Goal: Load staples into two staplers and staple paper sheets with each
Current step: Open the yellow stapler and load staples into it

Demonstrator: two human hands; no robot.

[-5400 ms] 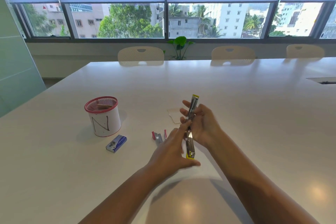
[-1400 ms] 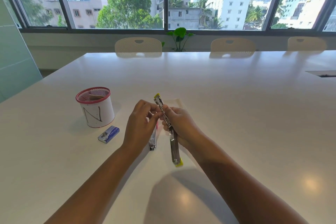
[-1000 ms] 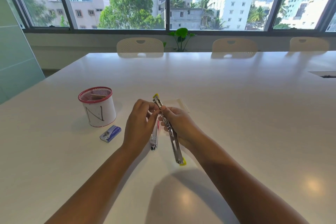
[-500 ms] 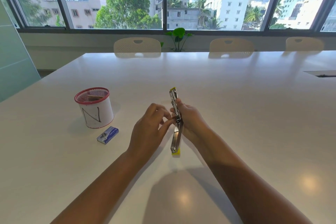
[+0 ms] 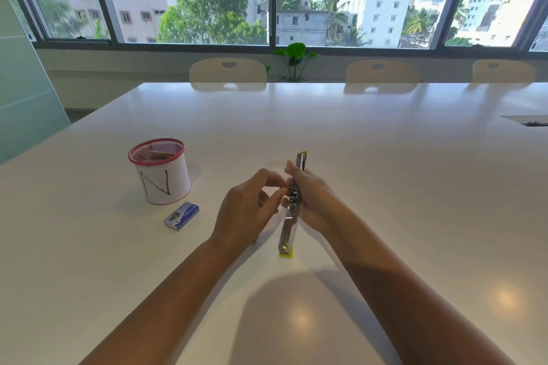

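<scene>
My right hand [image 5: 314, 201] grips a yellow stapler [image 5: 289, 231] that is opened out flat. It stands nearly upright above the table, one yellow tip at the far end and the other close to me. The thumb and forefinger of my left hand [image 5: 249, 210] pinch at the stapler's metal hinge in the middle; anything between the fingertips is too small to tell. A blue staple box [image 5: 181, 215] lies on the white table [image 5: 415, 187] left of my hands. The edge of a paper sheet [image 5: 274, 163] shows faintly just beyond my fingers. The second stapler is hidden.
A white cup with a red mesh rim [image 5: 160, 170], marked with an N, stands at the left behind the staple box. Chairs [image 5: 227, 72] line the table's far edge under the windows. A cable slot [image 5: 527, 121] sits at the far right.
The stapler has swung from a leftward tilt to nearly straight away from me. My left hand has closed in on its hinge. The pink stapler seen under my left hand is now covered.
</scene>
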